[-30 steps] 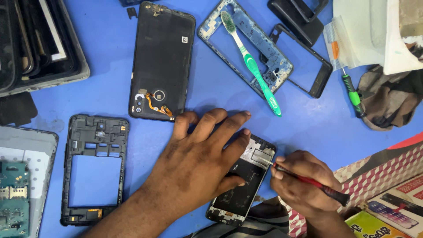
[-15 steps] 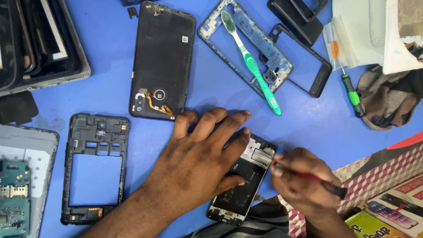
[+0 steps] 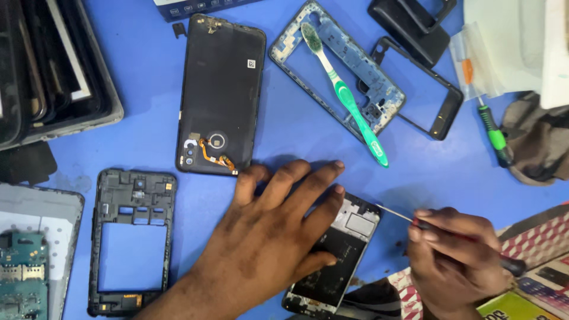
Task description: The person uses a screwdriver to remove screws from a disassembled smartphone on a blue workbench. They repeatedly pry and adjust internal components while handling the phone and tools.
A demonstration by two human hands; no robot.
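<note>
left hand [image 3: 269, 237] pins one opened phone [image 3: 332, 261]; right hand [image 3: 453, 258] grips one screwdriver [image 3: 450, 232]

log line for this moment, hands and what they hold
left hand: flat on opened phone, pinning it | right hand: grips screwdriver, tip at phone's top edge | surface: blue mat | nearby: green toothbrush

An opened phone [image 3: 332, 261] lies flat at the lower middle of the frame, tilted so its top end points up and to the right. Its back is off — a pale metal plate shows at the upper end, dark boards and parts below it, down to the bottom edge of the picture. Much of its left side is covered. A slim screwdriver [image 3: 456, 234] with a thin metal shaft and dark red handle lies slanted at lower right, tip just beside the phone's upper right corner.
</note>
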